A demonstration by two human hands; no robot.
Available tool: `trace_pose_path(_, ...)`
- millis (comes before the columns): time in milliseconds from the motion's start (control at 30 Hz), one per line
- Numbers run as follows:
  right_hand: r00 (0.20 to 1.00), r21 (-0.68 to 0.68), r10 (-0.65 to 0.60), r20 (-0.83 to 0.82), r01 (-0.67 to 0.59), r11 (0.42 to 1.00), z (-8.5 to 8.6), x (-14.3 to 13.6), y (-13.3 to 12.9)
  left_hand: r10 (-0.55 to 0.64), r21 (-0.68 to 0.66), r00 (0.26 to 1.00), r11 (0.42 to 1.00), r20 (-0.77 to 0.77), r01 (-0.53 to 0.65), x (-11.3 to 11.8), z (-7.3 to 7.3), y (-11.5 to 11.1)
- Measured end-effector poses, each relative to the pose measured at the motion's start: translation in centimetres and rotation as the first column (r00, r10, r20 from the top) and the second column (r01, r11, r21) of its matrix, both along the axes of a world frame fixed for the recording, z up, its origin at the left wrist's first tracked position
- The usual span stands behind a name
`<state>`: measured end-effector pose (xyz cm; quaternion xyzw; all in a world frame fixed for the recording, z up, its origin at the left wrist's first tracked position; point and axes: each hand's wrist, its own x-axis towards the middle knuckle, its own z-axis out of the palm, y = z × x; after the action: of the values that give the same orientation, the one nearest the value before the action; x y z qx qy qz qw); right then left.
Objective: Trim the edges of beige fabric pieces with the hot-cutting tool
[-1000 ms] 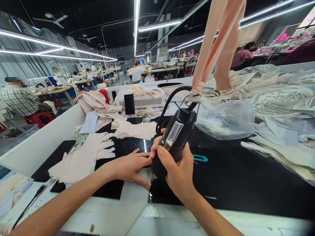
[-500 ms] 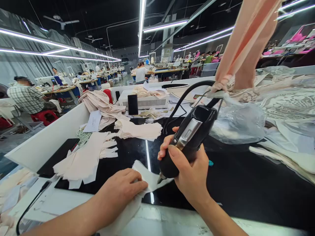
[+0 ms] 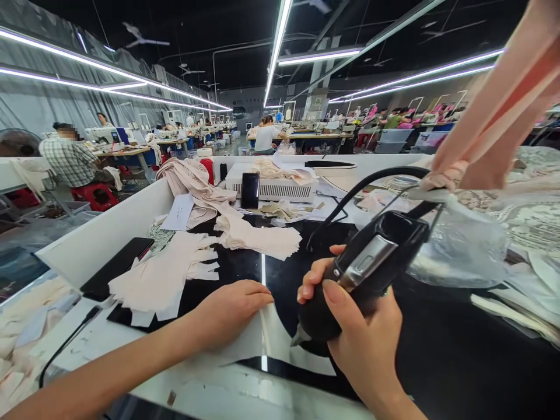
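Observation:
My right hand [image 3: 363, 338] grips a black corded handheld power tool [image 3: 371, 265] with a silver side lever and a small pointed metal tip. That tip hovers over or touches a pale fabric piece [image 3: 282, 341]; I cannot tell which. My left hand [image 3: 234, 312] rests on the same fabric, fingers bent together at its upper edge. The cloth lies on a black glossy work surface [image 3: 437, 350] and is slightly blurred. A peach fabric strip [image 3: 494, 116] is knotted around the tool's cord end and runs upward.
Stacked cut fabric pieces [image 3: 153, 277] lie at the left, with another stack [image 3: 258, 236] behind. A phone [image 3: 250, 191] stands against a white vented box [image 3: 284, 189]. A black flat device [image 3: 116, 268] sits left. Clear plastic bag [image 3: 459, 245] at right. People sew beyond the white partition.
The view has swung left and the tool sits further right in it. The fabric piece has turned and spread toward me under my left hand, which has shifted slightly up.

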<state>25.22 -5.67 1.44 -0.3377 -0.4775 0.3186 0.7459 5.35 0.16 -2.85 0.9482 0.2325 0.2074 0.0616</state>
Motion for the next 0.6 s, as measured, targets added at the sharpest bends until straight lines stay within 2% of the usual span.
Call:
trace_pose_path(100,1.0,-0.015,0.007,0.013,-0.006,1.0,-0.5,0.7,-0.4,0.008,-0.028,0.998,1.0,-0.062,-0.01,0.9,-0.2,0.3)
trace_pose_path(200,1.0,-0.007,0.014,0.026,-0.014,1.0,-0.7,1.2,-1.0,-0.01,-0.037,0.996,0.999,-0.091,0.006,0.8,-0.4,0.4)
trace_pose_path(400,0.999,-0.012,-0.017,0.027,0.018,1.0,-0.1,1.3,-1.5,-0.055,0.031,0.997,0.998,-0.055,0.056,-0.4,-1.2,0.4)
trace_pose_path(600,0.999,-0.01,-0.02,0.027,0.021,1.0,0.3,1.7,-1.9,-0.073,0.095,0.997,0.993,-0.017,0.075,-0.5,-1.7,-0.3)
